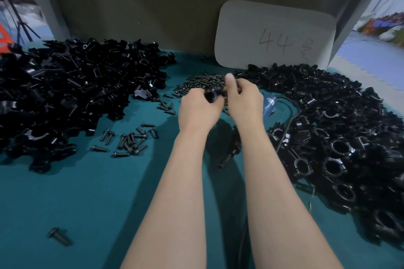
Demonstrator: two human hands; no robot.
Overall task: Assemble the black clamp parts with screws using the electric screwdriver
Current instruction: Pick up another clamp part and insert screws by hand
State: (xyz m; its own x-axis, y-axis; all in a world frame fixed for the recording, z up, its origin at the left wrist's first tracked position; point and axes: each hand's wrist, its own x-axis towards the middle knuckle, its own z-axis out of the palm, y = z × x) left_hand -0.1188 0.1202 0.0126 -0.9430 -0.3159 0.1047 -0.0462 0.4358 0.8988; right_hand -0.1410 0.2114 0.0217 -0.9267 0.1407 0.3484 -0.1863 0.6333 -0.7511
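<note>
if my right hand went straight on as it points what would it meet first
Probably the heap of small screws beyond the right hand, which holds a black clamp part with the left hand. Passing above them, it meets the white card; height is unclear.

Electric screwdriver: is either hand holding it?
No, the electric screwdriver lies on the table; the left hand and right hand grip a clamp part.
</note>
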